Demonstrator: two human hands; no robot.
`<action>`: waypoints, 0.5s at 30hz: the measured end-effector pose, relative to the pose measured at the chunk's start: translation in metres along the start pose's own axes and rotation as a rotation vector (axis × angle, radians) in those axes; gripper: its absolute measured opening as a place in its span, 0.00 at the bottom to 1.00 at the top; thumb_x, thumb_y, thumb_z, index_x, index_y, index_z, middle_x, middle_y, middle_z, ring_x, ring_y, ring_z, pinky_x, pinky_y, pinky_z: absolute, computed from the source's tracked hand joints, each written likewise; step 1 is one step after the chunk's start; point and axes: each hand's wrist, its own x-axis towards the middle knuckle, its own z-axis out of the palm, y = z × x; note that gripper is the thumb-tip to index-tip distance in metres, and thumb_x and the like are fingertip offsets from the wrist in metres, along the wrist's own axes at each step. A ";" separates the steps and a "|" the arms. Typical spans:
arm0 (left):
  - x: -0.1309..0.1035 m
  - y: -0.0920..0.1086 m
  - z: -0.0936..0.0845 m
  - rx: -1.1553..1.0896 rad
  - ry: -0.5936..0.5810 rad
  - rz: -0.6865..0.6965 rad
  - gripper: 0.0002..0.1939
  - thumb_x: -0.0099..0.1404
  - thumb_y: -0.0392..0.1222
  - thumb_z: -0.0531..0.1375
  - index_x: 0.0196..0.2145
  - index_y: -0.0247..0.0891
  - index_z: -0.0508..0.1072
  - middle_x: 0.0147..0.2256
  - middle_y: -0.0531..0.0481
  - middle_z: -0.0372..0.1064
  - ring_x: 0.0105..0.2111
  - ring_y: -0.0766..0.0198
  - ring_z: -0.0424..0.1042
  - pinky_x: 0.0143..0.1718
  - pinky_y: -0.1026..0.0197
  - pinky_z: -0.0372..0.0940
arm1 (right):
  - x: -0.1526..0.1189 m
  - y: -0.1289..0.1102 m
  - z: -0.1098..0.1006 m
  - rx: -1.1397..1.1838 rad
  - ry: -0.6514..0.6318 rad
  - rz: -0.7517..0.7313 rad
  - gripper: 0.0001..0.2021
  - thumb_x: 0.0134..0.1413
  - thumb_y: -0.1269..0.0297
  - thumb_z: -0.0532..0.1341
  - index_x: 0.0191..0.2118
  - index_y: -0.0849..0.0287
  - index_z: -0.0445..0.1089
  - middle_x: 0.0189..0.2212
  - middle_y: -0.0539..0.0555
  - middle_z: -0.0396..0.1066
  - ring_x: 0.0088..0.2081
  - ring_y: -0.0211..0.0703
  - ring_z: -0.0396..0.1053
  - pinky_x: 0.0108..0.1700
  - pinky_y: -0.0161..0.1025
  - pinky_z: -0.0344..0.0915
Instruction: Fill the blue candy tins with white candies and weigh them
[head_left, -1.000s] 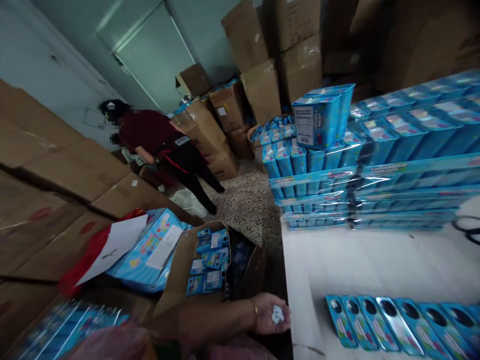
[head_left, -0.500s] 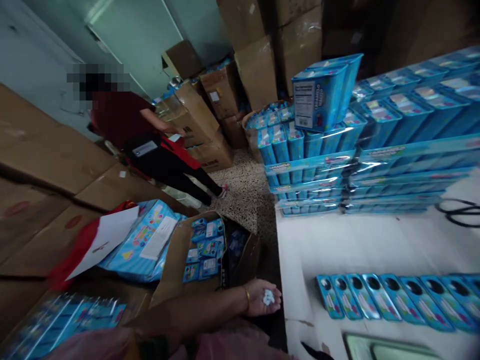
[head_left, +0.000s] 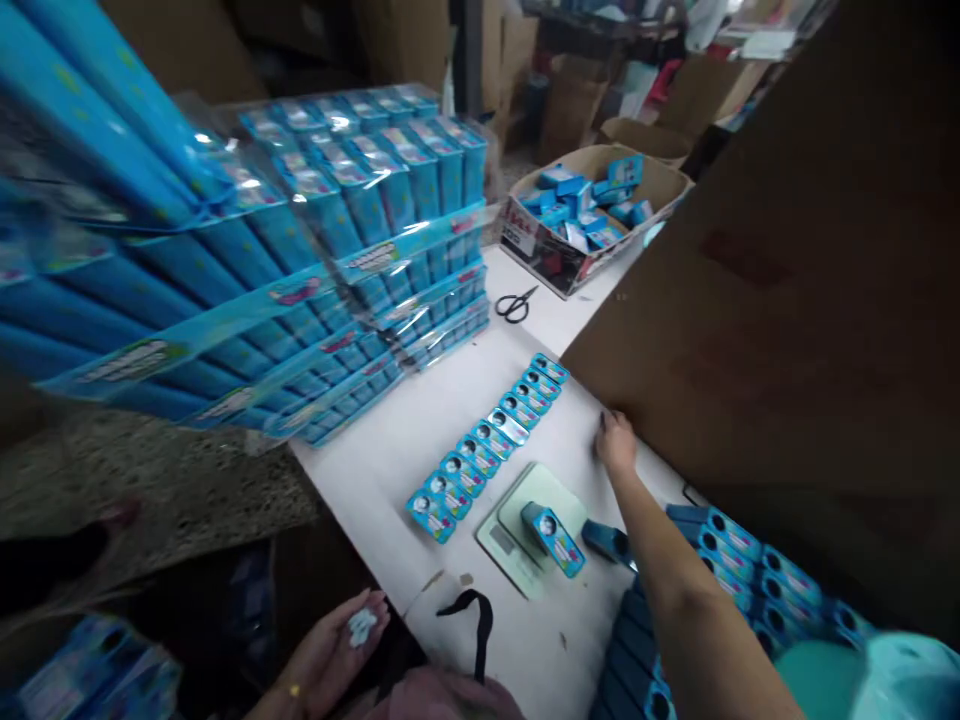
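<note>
My left hand [head_left: 345,640] is cupped palm up beyond the table's left edge, holding small white candies [head_left: 362,626]. My right hand [head_left: 618,442] reaches across the white table beside a large brown carton wall. Its fingers are curled, and a small dark spot shows at their tips; what they hold, if anything, I cannot make out. Between the hands, a blue candy box [head_left: 559,543] with a round dark opening stands on a pale green scale [head_left: 504,535]. A row of similar blue boxes [head_left: 480,452] stands behind the scale. Another box [head_left: 606,541] lies beside it.
Plastic-wrapped blue packs [head_left: 360,260] are stacked at the left. Black scissors [head_left: 516,304] lie near an open carton [head_left: 555,265] of blue boxes. A black strap [head_left: 480,630] lies in front. More boxes [head_left: 731,535] and a turquoise container [head_left: 911,675] stand at right.
The view has swung right, bringing my right arm, the scale and the large carton into sight. The person in dark red has mostly left the view. My left hand still holds the white candies.
</note>
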 end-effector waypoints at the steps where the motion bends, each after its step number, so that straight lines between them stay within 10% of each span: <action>1: 0.002 0.000 0.001 0.018 0.016 -0.011 0.04 0.57 0.32 0.55 0.28 0.36 0.68 0.25 0.49 0.71 0.26 0.64 0.72 0.27 0.65 0.70 | 0.002 0.007 0.001 0.011 0.001 0.008 0.17 0.53 0.73 0.49 0.50 0.63 0.59 0.50 0.59 0.58 0.48 0.43 0.58 0.47 0.38 0.57; 15: 0.030 -0.006 -0.013 0.012 0.110 -0.031 0.09 0.61 0.38 0.48 0.31 0.46 0.68 0.26 0.58 0.72 0.28 0.65 0.73 0.27 0.65 0.71 | 0.051 -0.031 0.010 -0.033 -0.021 0.003 0.21 0.51 0.79 0.42 0.49 0.67 0.60 0.40 0.65 0.61 0.42 0.49 0.59 0.38 0.40 0.58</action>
